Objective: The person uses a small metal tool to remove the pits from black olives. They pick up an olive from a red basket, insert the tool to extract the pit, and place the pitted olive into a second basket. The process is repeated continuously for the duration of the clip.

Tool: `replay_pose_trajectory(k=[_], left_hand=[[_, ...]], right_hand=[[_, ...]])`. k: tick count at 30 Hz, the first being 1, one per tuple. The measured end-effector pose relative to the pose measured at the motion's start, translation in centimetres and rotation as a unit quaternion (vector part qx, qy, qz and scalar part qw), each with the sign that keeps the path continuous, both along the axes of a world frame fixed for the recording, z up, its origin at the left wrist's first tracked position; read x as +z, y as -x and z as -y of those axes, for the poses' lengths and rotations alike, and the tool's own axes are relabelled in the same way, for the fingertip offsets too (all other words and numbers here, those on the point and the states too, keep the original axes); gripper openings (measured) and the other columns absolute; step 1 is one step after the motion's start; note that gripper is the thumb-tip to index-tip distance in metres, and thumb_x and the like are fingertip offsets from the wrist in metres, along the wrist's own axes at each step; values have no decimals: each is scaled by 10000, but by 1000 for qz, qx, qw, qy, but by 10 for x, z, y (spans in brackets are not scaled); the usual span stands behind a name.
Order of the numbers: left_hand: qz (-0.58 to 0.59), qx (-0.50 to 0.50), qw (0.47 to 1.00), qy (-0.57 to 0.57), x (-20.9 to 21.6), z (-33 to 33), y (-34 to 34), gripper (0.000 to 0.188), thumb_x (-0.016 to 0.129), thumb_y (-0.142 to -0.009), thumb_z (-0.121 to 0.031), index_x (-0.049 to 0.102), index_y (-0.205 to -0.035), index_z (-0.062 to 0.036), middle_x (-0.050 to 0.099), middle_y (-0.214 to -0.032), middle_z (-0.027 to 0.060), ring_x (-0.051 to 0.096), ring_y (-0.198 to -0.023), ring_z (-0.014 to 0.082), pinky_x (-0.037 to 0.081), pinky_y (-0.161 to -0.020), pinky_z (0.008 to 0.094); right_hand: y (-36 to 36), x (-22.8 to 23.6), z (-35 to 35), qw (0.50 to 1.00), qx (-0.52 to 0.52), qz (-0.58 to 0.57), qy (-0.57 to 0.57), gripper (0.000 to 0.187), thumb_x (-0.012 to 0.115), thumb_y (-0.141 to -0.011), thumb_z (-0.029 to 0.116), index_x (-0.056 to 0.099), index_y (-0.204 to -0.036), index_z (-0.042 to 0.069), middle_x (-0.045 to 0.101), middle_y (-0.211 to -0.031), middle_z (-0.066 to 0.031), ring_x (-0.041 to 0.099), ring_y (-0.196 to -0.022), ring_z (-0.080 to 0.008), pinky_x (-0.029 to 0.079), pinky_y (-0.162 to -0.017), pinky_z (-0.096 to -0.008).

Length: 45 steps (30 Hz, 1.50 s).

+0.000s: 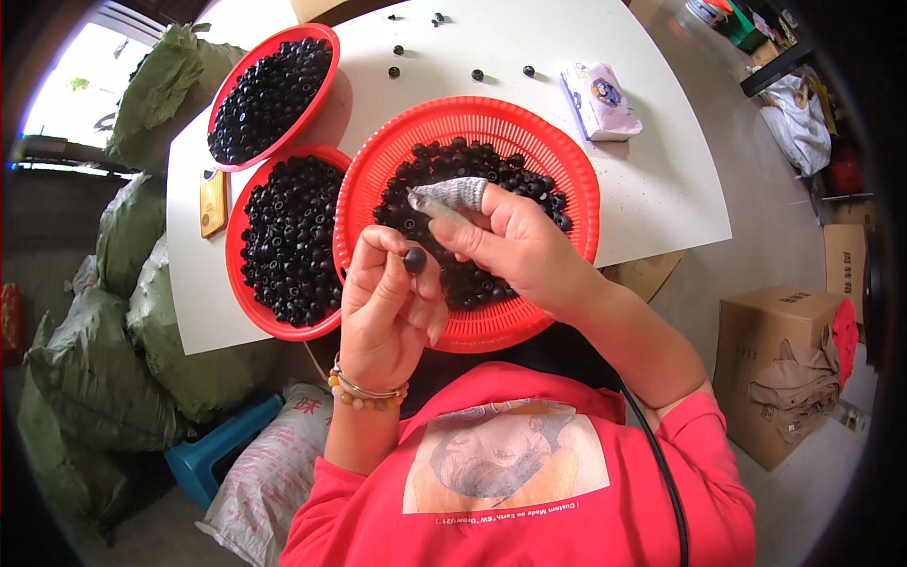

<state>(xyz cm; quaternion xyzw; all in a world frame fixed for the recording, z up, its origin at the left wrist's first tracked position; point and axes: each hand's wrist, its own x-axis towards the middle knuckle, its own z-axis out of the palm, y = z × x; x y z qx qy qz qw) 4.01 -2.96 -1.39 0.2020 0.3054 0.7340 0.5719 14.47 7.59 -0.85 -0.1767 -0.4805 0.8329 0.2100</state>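
My left hand pinches a small black ball-shaped piece between thumb and fingertips. Just above and to the right, my right hand wears a grey knitted cover on a finger. Its thumb and fingers are pressed close around something pale and partly see-through, which I cannot make out. Both hands hover over a large red slotted basket with a heap of black round pieces in it. The two hands are near each other but apart.
Two smaller red basins of black pieces stand left on the white table. Several loose pieces lie at the back, near a tissue pack. Green sacks, a blue stool and cardboard boxes stand around.
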Motion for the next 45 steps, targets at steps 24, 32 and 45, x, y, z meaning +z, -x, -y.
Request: replay_pose_trajectory(k=[24,32,45], left_hand=[[-788,125,601,42,16,12,57,129,617,-652,1,568,-772,-4,541,-725,60,492,-660,177,396,-616,272],[-889,0,451,81,1,-25,37,113,576,-614,-34,546,-719,-65,535,-705,70,489,-783,247,366,-756,342],[-730,-23,679,77,10,-27,31,189,590,-675,-14,551,-860,-26,567,-759,89,552,-726,214,431,-646,301]], right_hand=[[-30,7,-12,991,-78,90,-63,283,559,-812,212,507,-1048,65,483,-736,67,387,-586,15,274,-464,-124],[-38,10,-12,991,-77,95,-60,296,565,-810,210,499,-1060,66,496,-757,67,404,-610,13,287,-479,-120],[-39,7,-12,997,-54,46,-42,299,552,-820,204,491,-1075,62,496,-774,62,408,-626,8,309,-508,-124]])
